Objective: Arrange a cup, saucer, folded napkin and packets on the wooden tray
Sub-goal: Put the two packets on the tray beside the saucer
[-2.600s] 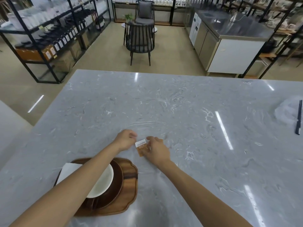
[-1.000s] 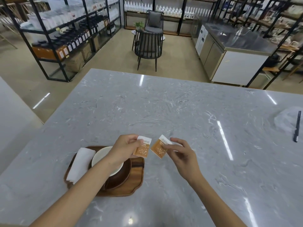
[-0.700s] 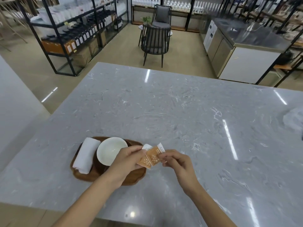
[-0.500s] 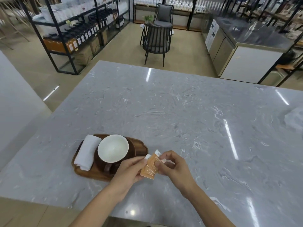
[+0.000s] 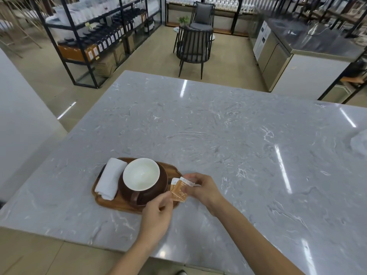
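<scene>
A wooden tray (image 5: 111, 205) lies near the marble table's front edge. On it a cup (image 5: 141, 176), white inside and brown outside, stands on a dark brown saucer (image 5: 158, 190), its handle toward me. A folded white napkin (image 5: 110, 181) lies along the tray's left side. Two orange packets (image 5: 179, 190) overlap over the tray's right end. My right hand (image 5: 200, 188) pinches them from the right. My left hand (image 5: 156, 214) touches their lower left corner with its fingertips.
The grey marble table (image 5: 218, 139) stretches far ahead and to the right. A crumpled clear plastic sheet (image 5: 360, 144) lies at its right edge. Beyond the table stand black chairs (image 5: 191, 49), shelving racks (image 5: 95, 36) and a steel counter (image 5: 309, 48).
A second ago each hand held one packet apart. They brought the packets together into an overlapping pair and carried them down to the tray's right end. The view shifted, showing the whole tray.
</scene>
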`<act>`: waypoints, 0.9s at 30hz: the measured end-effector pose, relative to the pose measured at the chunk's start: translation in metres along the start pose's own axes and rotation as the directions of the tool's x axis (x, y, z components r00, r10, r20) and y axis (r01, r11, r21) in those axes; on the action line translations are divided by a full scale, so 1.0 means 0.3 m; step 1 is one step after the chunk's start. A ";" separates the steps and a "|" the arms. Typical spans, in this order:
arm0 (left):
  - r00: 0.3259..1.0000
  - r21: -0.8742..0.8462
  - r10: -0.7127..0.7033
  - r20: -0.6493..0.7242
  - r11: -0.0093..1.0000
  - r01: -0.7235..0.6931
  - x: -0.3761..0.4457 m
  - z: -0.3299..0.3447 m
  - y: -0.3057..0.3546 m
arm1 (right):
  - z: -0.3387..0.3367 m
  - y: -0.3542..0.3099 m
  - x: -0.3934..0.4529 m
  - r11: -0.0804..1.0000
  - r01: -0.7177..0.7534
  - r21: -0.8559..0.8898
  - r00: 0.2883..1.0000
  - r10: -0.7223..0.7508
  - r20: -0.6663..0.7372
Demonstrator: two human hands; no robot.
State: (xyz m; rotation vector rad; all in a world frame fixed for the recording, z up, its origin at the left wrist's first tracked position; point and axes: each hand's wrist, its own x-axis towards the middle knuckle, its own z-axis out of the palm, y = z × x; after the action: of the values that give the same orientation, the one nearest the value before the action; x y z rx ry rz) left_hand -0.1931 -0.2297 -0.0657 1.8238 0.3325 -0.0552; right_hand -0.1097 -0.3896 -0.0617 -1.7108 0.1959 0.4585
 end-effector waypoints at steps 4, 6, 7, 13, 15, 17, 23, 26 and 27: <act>0.966 0.410 0.253 0.044 0.878 -0.249 -0.026 0.011 -0.026 | 0.036 0.017 0.029 0.994 0.038 -0.100 0.999 -0.038 -0.003; 0.954 0.546 0.282 0.100 0.786 -0.290 -0.050 0.019 -0.054 | 0.047 0.024 0.033 0.984 0.063 -0.166 0.998 -0.065 -0.007; 0.944 0.580 0.309 0.119 0.750 -0.318 -0.060 0.022 -0.071 | 0.051 0.027 0.033 0.973 0.086 -0.212 0.996 -0.091 -0.014; 0.869 0.694 0.416 0.269 0.541 -0.474 -0.078 0.001 -0.136 | 0.057 0.048 -0.004 0.849 0.266 -0.456 0.943 -0.328 -0.062; 0.858 0.742 0.411 0.309 0.461 -0.487 -0.073 -0.011 -0.141 | 0.056 0.069 -0.027 0.769 0.325 -0.550 0.906 -0.421 -0.053; 0.849 0.753 0.408 0.337 0.424 -0.503 -0.072 -0.021 -0.149 | 0.058 0.095 -0.055 0.675 0.393 -0.624 0.860 -0.510 -0.011; 0.828 0.762 0.400 0.393 0.362 -0.537 -0.064 -0.042 -0.156 | 0.075 0.144 -0.080 0.550 0.432 -0.715 0.811 -0.584 0.040; 0.826 0.745 0.409 0.388 0.388 -0.542 -0.059 -0.043 -0.161 | 0.085 0.150 -0.066 0.549 0.444 -0.709 0.799 -0.600 0.036; 0.823 0.740 0.415 0.387 0.393 -0.546 -0.057 -0.046 -0.163 | 0.088 0.152 -0.061 0.544 0.449 -0.709 0.797 -0.603 0.041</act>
State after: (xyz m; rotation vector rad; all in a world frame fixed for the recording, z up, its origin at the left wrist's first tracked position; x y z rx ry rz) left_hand -0.2239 -0.2083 -0.1040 2.8070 -0.4636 0.0901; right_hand -0.1486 -0.3750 -0.0988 -2.4425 -0.4171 -0.1596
